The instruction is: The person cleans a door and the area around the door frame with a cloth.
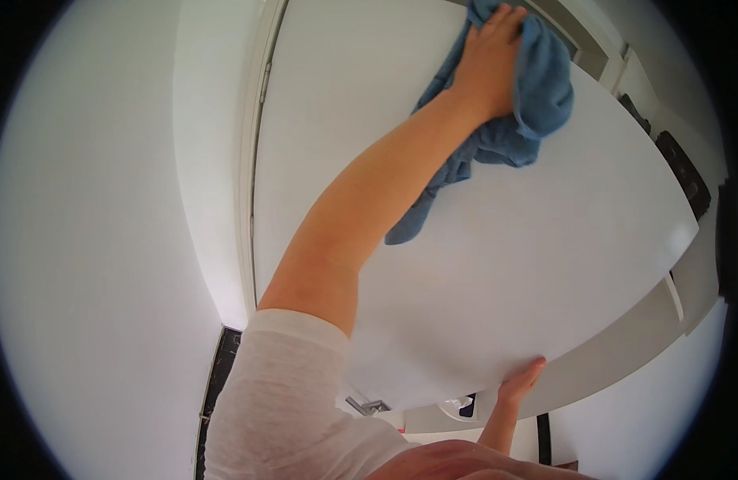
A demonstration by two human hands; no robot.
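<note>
A crumpled blue cloth [543, 84] lies against the upper part of a broad white door panel [525, 240]. On the cloth is my left hand [489, 66], its fingers spread over the fabric and pressing it to the panel near the top edge. One long fold of cloth trails down beside my forearm. Lower right, my right hand [522, 382] holds the panel's curved-looking edge; part of its fingers is hidden. A metal lever handle [369, 407] sits at the panel's lower edge, near my white sleeve.
Hinges [265, 81] join the panel to a pale frame at the left, beside a white wall [105, 210]. A dark strip [222, 372] runs along the lower left. Beyond the panel's right edge are dark objects [684, 171] and a pale ledge [615, 354].
</note>
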